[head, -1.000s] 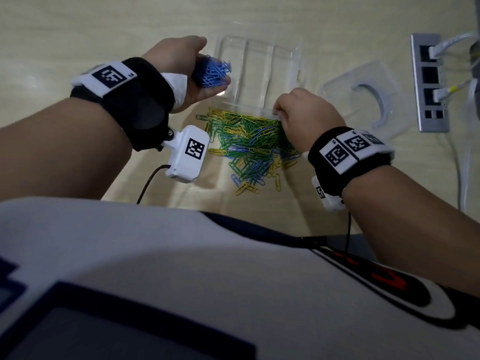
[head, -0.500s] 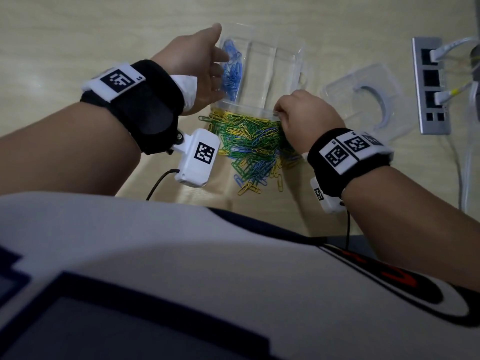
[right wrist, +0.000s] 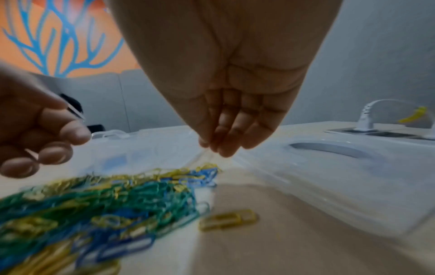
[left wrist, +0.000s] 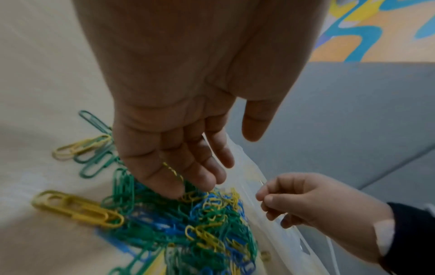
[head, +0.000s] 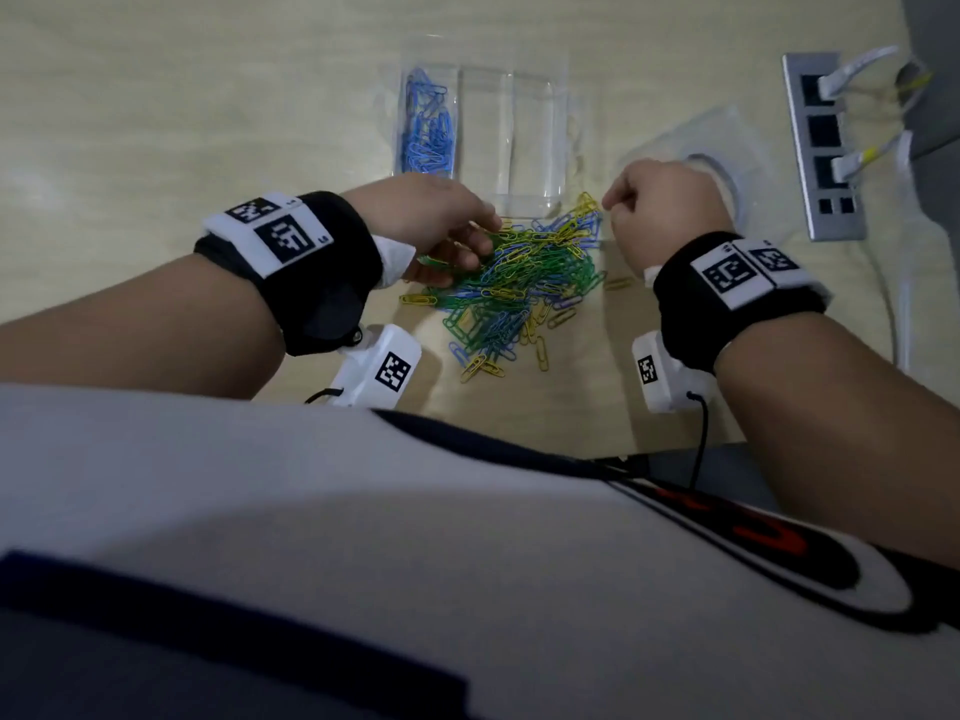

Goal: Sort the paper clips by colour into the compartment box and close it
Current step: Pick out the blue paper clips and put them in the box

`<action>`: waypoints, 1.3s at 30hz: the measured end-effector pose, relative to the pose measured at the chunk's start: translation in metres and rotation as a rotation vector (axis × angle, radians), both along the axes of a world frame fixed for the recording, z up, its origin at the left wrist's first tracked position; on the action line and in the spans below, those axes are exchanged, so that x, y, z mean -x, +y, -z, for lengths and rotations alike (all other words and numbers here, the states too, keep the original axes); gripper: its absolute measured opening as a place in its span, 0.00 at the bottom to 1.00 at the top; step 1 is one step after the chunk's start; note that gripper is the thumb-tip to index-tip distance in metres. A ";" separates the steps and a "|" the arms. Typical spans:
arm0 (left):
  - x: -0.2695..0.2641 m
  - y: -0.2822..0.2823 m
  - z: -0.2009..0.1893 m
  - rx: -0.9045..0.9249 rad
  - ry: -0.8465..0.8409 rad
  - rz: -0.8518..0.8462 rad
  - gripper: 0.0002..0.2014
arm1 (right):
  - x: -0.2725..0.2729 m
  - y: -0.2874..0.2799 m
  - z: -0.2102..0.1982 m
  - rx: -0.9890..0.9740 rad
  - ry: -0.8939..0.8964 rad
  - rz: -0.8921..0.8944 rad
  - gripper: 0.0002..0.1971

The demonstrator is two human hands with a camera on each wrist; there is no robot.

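The clear compartment box (head: 530, 127) lies open on the table, with blue paper clips (head: 428, 127) in its left compartment and the other compartments bare. A mixed pile of green, yellow and blue clips (head: 519, 283) sits in front of it. My left hand (head: 467, 241) reaches into the pile's left side. Its fingers are nearly straight, the tips touching the clips (left wrist: 188, 186) and the thumb held apart. My right hand (head: 613, 205) hovers at the pile's upper right corner. Its fingertips (right wrist: 216, 147) are bunched together and seem to pinch a yellow clip.
The clear lid (head: 727, 148) with a grey arc lies right of the box, partly behind my right hand. A grey power strip (head: 823, 148) with white plugs runs along the far right. A loose yellow clip (head: 618, 283) lies right of the pile. The table's front edge is close to my body.
My left hand has dropped its bunch of blue clips into the left compartment and come back down to the pile. My right hand has left the box's front rim and moved right.
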State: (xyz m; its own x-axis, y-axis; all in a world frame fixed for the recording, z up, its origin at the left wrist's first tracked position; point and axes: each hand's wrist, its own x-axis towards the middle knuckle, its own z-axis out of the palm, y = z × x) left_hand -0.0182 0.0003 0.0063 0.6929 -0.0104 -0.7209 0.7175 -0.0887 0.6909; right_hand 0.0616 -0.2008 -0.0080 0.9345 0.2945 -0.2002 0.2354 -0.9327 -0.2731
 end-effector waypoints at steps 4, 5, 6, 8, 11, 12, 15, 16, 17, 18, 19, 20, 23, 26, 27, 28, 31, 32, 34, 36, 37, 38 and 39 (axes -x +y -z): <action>0.004 -0.015 0.000 -0.034 -0.045 0.053 0.07 | 0.008 -0.006 0.012 0.030 0.073 -0.043 0.19; 0.005 -0.017 0.000 -0.039 -0.055 0.061 0.07 | 0.010 -0.006 0.014 0.012 0.069 -0.062 0.21; 0.005 -0.020 0.000 -0.041 -0.060 0.070 0.07 | 0.012 -0.007 0.017 0.012 0.069 -0.086 0.22; 0.006 -0.025 0.000 -0.033 -0.060 0.084 0.07 | 0.012 -0.008 0.021 0.057 0.069 -0.124 0.20; 0.006 -0.030 0.002 -0.016 -0.050 0.084 0.08 | 0.011 -0.011 0.027 0.097 0.053 -0.113 0.15; 0.007 -0.032 0.003 -0.010 -0.042 0.082 0.09 | 0.010 -0.013 0.029 0.100 0.043 -0.105 0.13; 0.005 -0.037 0.004 0.008 -0.018 0.080 0.11 | 0.011 -0.016 0.029 0.145 0.021 -0.109 0.10; 0.005 -0.039 0.004 0.015 -0.009 0.079 0.11 | 0.011 -0.017 0.029 0.161 0.014 -0.119 0.10; 0.004 -0.040 0.003 0.021 -0.001 0.077 0.11 | 0.011 -0.019 0.028 0.172 0.008 -0.126 0.10; 0.003 -0.042 0.003 0.026 0.006 0.073 0.11 | 0.012 -0.020 0.027 0.168 0.004 -0.128 0.09; 0.002 -0.042 0.003 0.027 0.014 0.069 0.12 | 0.012 -0.021 0.027 0.150 0.001 -0.129 0.09; 0.001 -0.044 0.003 0.027 0.021 0.065 0.12 | 0.013 -0.022 0.027 0.128 0.001 -0.138 0.09; 0.000 -0.046 0.004 0.020 0.044 0.042 0.13 | 0.013 -0.021 0.027 0.129 0.017 -0.208 0.11; -0.002 -0.050 0.005 0.022 0.067 0.018 0.13 | 0.013 -0.022 0.026 0.172 -0.001 -0.242 0.11; -0.004 -0.051 0.005 0.025 0.074 0.009 0.13 | 0.013 -0.023 0.026 0.201 -0.019 -0.260 0.12; -0.005 -0.052 0.006 0.031 0.080 -0.002 0.13 | 0.013 -0.023 0.025 0.234 -0.039 -0.279 0.12; -0.008 -0.055 0.007 0.056 0.109 -0.033 0.16 | 0.011 -0.025 0.023 0.292 -0.055 -0.307 0.13; -0.010 -0.056 0.007 0.070 0.120 -0.045 0.17 | 0.010 -0.026 0.021 0.279 -0.042 -0.293 0.13; -0.013 -0.058 0.006 0.103 0.135 -0.084 0.20 | 0.010 -0.026 0.015 0.164 0.002 -0.233 0.12; -0.016 -0.060 0.006 0.154 0.141 -0.135 0.23 | 0.014 -0.020 0.006 -0.060 0.033 -0.200 0.09; -0.018 -0.061 0.006 0.187 0.146 -0.158 0.23 | 0.017 -0.015 0.002 -0.157 0.041 -0.224 0.08; -0.020 -0.063 0.005 0.217 0.151 -0.177 0.24 | 0.021 -0.009 -0.003 -0.220 0.054 -0.265 0.08; -0.021 -0.064 0.005 0.236 0.155 -0.190 0.24 | 0.024 -0.005 -0.007 -0.258 0.072 -0.302 0.07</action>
